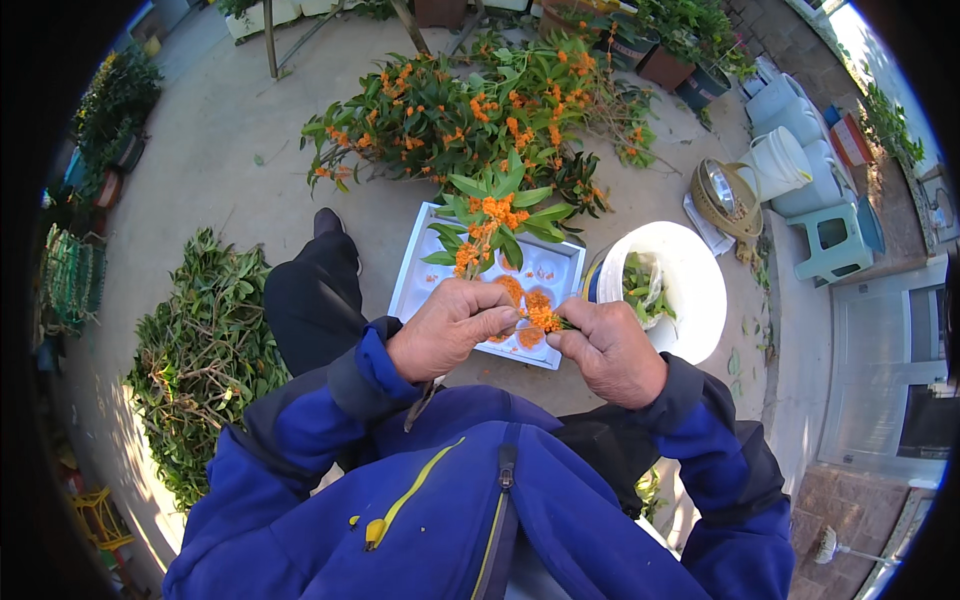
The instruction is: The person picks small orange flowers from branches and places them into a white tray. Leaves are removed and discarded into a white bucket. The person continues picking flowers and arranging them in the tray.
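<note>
My left hand [455, 328] is closed round a leafy branch with orange blossom clusters [499, 214], whose bare stem end sticks out below the fist. Close by on the right, my right hand [613, 350] pinches a small sprig with an orange flower cluster [541, 318] between thumb and fingers. Below both hands lies a shallow white tray [409, 262] with round hollows, some of them holding loose orange petals. A white bucket [701, 292] with a clear plastic bag and green leaves in it stands right of the tray.
Flowering cut branches [450, 120] are heaped beyond the tray. A pile of leafy branches [202, 360] lies at left. On the right are a woven basket [701, 199], a white pail [776, 161], large plastic jugs [787, 112] and a pale green stool [832, 240]. Potted plants [705, 82] line the back.
</note>
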The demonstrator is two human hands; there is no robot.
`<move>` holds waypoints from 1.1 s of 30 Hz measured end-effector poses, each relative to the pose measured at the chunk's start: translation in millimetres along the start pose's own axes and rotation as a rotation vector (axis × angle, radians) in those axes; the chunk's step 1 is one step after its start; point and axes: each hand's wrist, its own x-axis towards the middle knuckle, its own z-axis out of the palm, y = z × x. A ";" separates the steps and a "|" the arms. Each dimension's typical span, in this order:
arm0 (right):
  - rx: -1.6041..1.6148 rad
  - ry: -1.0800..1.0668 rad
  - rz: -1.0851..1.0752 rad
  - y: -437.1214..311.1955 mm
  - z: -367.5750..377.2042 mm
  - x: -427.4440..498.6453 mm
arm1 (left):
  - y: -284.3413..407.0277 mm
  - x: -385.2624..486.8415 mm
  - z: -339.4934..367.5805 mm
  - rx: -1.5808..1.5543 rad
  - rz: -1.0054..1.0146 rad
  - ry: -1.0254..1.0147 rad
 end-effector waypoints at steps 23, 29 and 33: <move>0.809 0.332 0.472 34.0 -45.8 -54.5 | -15.8 -11.2 -25.3 -0.641 -0.009 0.527; 1.031 0.222 0.448 44.2 -2.3 -27.1 | -26.0 16.6 -0.7 -0.793 -0.013 0.485; 1.134 0.174 0.471 37.2 20.2 -8.4 | -50.0 28.2 17.2 -0.839 -0.120 0.416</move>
